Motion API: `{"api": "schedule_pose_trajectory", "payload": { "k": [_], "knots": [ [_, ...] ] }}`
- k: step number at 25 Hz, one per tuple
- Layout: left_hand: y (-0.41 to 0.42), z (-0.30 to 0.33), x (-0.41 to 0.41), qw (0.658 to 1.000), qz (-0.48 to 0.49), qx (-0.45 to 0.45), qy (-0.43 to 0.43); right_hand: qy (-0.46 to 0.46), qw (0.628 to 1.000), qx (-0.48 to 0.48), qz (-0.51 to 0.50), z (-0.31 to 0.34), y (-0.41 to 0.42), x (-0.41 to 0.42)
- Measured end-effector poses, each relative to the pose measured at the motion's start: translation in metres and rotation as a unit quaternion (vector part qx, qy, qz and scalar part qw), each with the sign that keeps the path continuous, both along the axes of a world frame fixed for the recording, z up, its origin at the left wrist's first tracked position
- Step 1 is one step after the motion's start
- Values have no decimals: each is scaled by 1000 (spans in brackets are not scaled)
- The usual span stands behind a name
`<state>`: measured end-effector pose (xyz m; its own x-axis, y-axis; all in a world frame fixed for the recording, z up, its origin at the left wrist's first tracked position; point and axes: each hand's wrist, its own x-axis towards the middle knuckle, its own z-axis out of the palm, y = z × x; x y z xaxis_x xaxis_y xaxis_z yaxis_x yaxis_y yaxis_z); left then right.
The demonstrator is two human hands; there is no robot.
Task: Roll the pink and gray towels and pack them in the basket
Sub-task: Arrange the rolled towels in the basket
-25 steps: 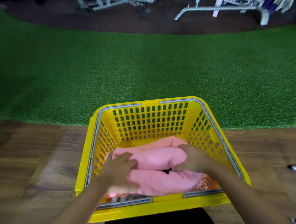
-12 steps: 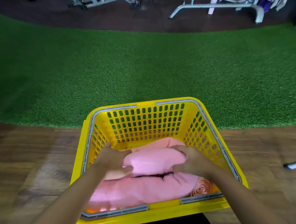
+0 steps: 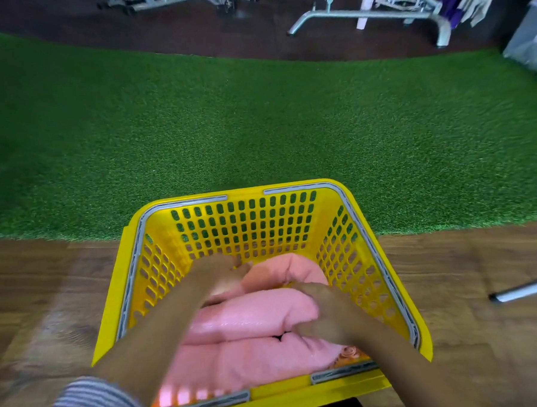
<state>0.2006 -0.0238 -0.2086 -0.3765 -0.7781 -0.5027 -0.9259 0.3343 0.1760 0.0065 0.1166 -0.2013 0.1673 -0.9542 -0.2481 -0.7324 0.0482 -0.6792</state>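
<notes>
Both hands are down inside the yellow basket (image 3: 246,223), which sits at 6 o'clock on the wood floor (image 3: 42,296), its far wall against the edge of the green turf (image 3: 256,116). At least 3 pink towel rolls (image 3: 254,313) lie packed across it, one behind another. A coiled end shows at the near right corner, about 5 o'clock, more orange than pink.

The left hand (image 3: 221,275) reaches toward 11 o'clock, fingers curled against the left end of the farthest roll; it is blurred, so I cannot tell whether it pinches cloth or only presses. The right hand (image 3: 325,306) sits at about 3 o'clock on the right end of the middle roll, fingers bent down over the cloth, pressing or gripping it. A striped sleeve (image 3: 85,406) shows at 7 o'clock.

I see no gray towel anywhere, so by my reckoning the gray half of the job is either buried under the pink or not yet packed.

The risk here looks like unrolling. If the hands shove the soft rolls by their ends, the outer layer could slide and the coil loosen. The rolls already fill the floor of the basket, so later towels would have to sit on top, where they might slump. The metal bar (image 3: 526,289) at 3 o'clock is well apart and no concern.
</notes>
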Motion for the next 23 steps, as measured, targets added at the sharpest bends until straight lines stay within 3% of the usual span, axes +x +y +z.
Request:
{"api": "schedule_pose_trajectory", "payload": {
  "k": [3,6,8,10,12,14,23],
  "knots": [
    [3,-45,-41,996,-80,-42,-1,-19,999,-41,1,0,5,2],
    [25,-71,-45,988,-141,-64,-12,-50,999,-3,-4,0,7,-7],
    [33,-80,-33,984,-123,-125,41,-113,989,6,-98,-5,1,-19],
    [34,-84,-27,971,-108,-201,64,-45,980,-9,-194,-28,-10,-36],
    [33,-89,-29,962,-105,-233,93,103,976,87,-168,-56,-21,-47],
    [32,-95,-30,950,-109,-273,108,166,962,182,-117,-76,-27,-48],
    [32,-99,-32,928,-122,-321,145,168,919,326,-145,-98,-26,-51]
  ]
}}
